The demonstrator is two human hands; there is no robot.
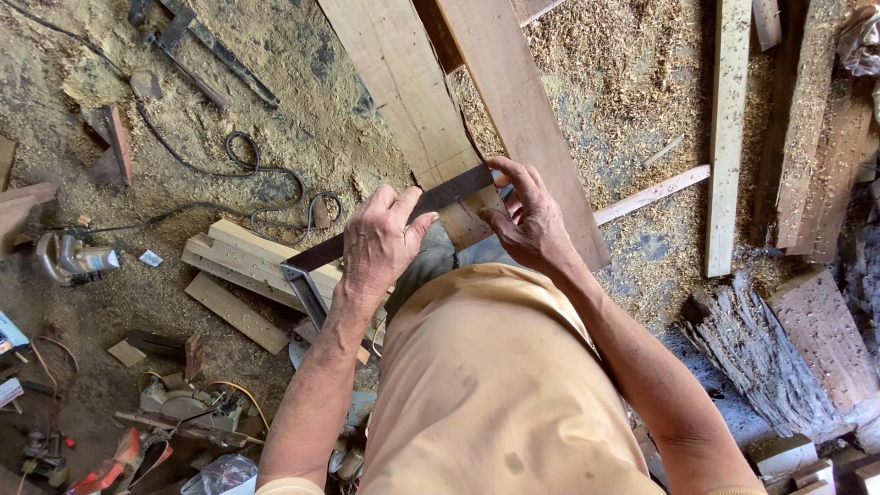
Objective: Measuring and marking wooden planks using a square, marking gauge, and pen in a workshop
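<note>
Left hand (378,246) grips the metal square (390,227) flat across the plank (408,92), right hand (532,220) pinches its tip, so it seems best pressed tight against the edge.

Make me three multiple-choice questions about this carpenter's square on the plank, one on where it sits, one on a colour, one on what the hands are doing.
1. Where does the blade of the carpenter's square lie?
A. Across the near end of the plank
B. Flat on the sawdust floor
C. Hung on a wall

2. What colour is the cable looped on the floor?
A. Red
B. Black
C. White

3. What is the left hand doing?
A. Hanging free at the side
B. Gripping a hammer
C. Pressing on the square

Answers:
1. A, the dark blade crosses the plank's end between both hands.
2. B, it shows as a dark black loop against the pale sawdust.
3. C, its fingers rest on the blade, while the right hand touches the blade's far end.
</note>
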